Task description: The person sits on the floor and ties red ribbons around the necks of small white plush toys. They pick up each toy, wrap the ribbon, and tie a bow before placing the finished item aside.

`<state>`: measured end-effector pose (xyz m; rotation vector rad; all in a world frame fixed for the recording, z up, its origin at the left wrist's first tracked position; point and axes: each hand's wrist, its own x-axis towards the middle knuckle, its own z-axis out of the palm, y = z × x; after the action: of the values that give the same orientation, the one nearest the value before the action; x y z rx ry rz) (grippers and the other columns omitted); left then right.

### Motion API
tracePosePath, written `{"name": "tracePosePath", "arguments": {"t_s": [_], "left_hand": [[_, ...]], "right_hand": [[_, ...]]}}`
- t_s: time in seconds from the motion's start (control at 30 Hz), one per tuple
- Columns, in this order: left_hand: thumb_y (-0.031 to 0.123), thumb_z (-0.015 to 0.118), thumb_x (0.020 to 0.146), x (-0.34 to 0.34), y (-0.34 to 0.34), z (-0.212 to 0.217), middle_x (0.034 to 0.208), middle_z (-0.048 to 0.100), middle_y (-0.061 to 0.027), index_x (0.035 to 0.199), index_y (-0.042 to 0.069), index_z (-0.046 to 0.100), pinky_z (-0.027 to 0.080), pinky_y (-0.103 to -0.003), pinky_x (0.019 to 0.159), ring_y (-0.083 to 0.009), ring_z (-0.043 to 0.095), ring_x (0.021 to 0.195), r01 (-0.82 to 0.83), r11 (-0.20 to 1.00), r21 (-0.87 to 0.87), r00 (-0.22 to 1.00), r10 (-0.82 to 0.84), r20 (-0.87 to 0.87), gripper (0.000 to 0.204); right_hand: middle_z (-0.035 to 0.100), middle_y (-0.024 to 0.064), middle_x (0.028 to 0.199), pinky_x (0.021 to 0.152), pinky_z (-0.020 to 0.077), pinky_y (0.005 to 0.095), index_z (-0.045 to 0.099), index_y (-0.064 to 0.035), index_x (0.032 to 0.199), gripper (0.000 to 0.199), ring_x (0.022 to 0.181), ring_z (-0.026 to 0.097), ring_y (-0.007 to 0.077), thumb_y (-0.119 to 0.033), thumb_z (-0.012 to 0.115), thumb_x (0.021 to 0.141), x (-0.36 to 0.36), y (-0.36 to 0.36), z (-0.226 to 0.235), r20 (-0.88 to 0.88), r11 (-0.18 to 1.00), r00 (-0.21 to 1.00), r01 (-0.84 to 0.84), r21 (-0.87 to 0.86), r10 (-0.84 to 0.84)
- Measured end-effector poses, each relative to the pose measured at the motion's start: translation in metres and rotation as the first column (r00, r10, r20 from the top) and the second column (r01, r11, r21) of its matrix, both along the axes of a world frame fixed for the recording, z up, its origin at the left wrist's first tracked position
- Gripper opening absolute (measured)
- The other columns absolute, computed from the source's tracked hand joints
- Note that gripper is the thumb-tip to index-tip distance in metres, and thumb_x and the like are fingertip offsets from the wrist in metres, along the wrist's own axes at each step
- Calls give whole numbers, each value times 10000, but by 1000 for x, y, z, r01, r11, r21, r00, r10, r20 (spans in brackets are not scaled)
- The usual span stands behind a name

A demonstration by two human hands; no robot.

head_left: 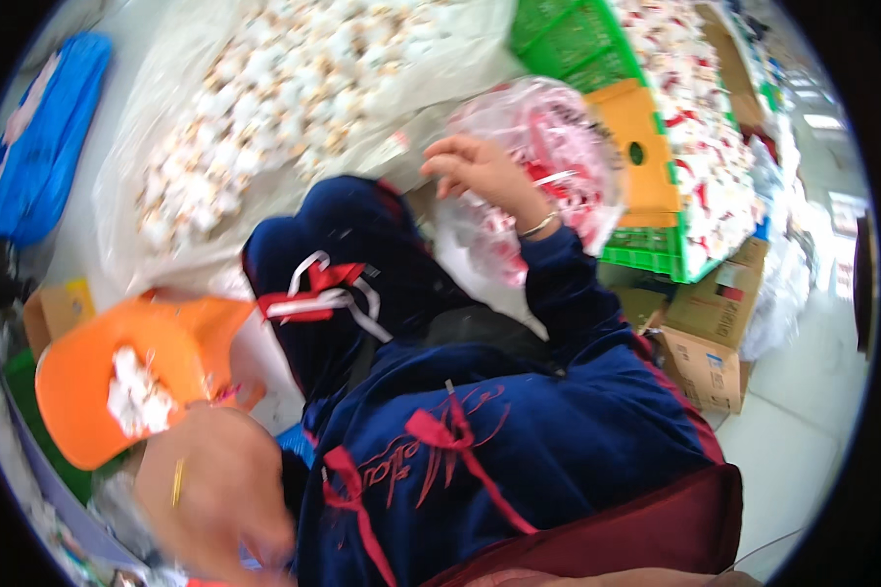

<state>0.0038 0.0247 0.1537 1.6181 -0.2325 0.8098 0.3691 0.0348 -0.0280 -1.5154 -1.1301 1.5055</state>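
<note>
While the view is tilting steeply downward, the scene is reading as follows.

Right hand (480,168): reaching up to a clear bag (548,157) of red-and-white pieces, fingers curled and closing on the bag's plastic at its left side; a thin bracelet is sitting on the wrist.

Clear bag: lying beside an orange-and-green crate (646,166), touching its left edge, up and right of the person's chest.

Left hand (215,499): sitting blurred and very near the lens at lower left; I cannot tell whether its fingers are open or closed, or whether they are holding anything.

Orange scoop (88,382): lying just above the left hand, carrying a clump of small white pieces (137,396).

Big sack (264,108): spreading across the upper left, holding many small white items.

Clothing: a dark blue velvet top with red ribbon trim is filling the middle.

Boxes (715,333): cardboard cartons are standing on the floor at right, below the crate.

Blue bag (39,137): lying at far left.
</note>
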Motion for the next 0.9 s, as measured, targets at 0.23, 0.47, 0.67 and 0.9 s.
{"name": "tracePosePath", "arguments": {"t_s": [0.23, 0.47, 0.67, 0.9], "left_hand": [[-18, 618, 861, 5, -51, 51, 669, 556, 62, 838, 201, 623, 335, -242, 494, -60, 486, 533, -388, 921, 31, 823, 331, 461, 221], [-39, 616, 829, -29, -51, 49, 664, 543, 65, 808, 192, 572, 320, -227, 485, -40, 480, 539, -338, 932, 130, 875, 260, 408, 236], [-31, 650, 850, -46, -67, 51, 743, 604, 37, 877, 161, 622, 343, -248, 505, -64, 510, 566, -470, 852, 230, 859, 380, 343, 195], [210, 743, 937, -182, -88, 5, 779, 612, 56, 1145, 123, 720, 407, -197, 616, -38, 606, 742, -866, 406, -293, 373, 913, 163, 226]], "right_hand": [[744, 22, 995, 643, 481, 204, 671, 6, 1212, 363, 740, 665, 64, -277, 665, 985, -16, 18, 5, 101, 993, 989, -110, 37, 106], [694, 25, 906, 663, 502, 226, 684, 12, 1137, 236, 722, 626, 70, -159, 679, 974, -73, 16, -1, 58, 958, 958, -283, 39, 281], [667, 40, 848, 675, 504, 246, 676, 29, 1084, 187, 739, 604, 78, -104, 695, 954, -137, 7, 5, 264, 771, 782, -614, 168, 565], [578, 153, 1249, 676, 543, 317, 546, 11, 1293, 670, 741, 635, 209, -209, 878, 755, -163, -13, 17, 426, 785, 738, -612, 96, 523]]}}
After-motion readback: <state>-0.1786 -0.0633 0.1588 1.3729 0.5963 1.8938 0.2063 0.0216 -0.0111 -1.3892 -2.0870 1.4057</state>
